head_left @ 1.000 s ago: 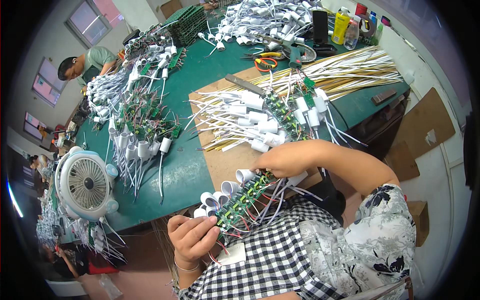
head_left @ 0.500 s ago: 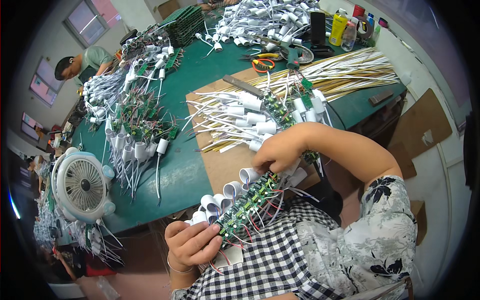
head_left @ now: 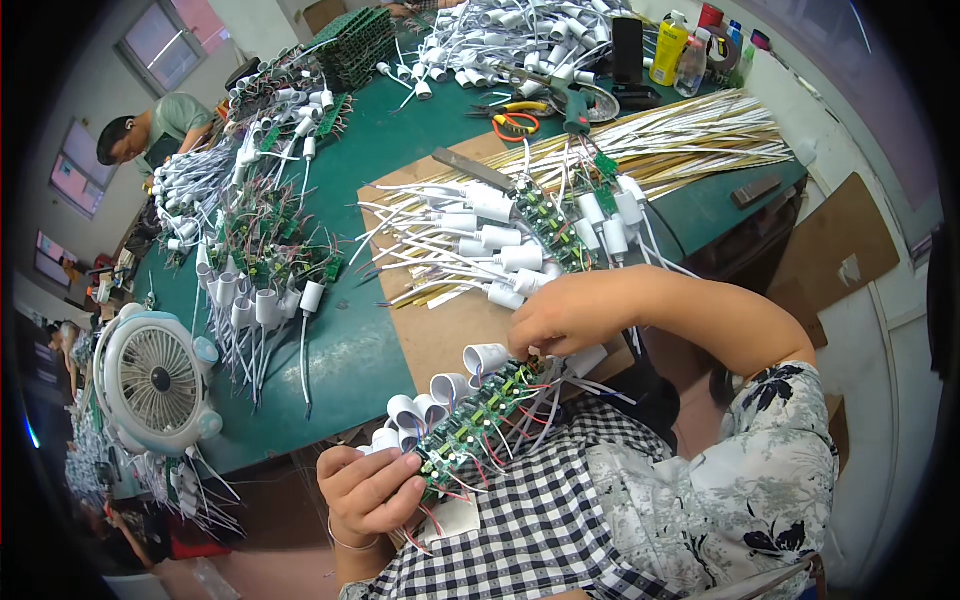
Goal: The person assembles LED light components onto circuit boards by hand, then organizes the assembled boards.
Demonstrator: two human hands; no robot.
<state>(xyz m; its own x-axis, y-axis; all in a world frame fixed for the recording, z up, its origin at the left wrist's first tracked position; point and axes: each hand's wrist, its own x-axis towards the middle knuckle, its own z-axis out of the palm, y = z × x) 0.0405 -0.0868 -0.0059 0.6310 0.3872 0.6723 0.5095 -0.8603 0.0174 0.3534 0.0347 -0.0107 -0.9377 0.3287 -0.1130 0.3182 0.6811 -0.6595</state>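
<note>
My left hand (head_left: 372, 498) is closed on the near-left end of a long strip of green circuit boards (head_left: 476, 422), held tilted above my lap. White cylindrical sockets (head_left: 449, 388) stand in a row along the strip's far side, and thin red and white wires hang off its near side. At the strip's upper right end, my right hand (head_left: 562, 318) has its fingers pinched together near a socket's rim. What lies between those fingertips is hidden. Beyond that hand, another board strip (head_left: 556, 234) lies on the table between white corded sockets (head_left: 490, 206).
A brown board (head_left: 425, 340) covers the near part of the green table (head_left: 350, 350). Long white and yellow strips (head_left: 700, 140), pliers (head_left: 515, 124) and bottles (head_left: 668, 50) lie farther back. At left are heaped wired boards (head_left: 265, 240), a fan (head_left: 158, 378) and a co-worker (head_left: 165, 130).
The view has shifted slightly. Both hands stay at the two ends of the board strip, and the right fingers have moved a little at its upper end.
</note>
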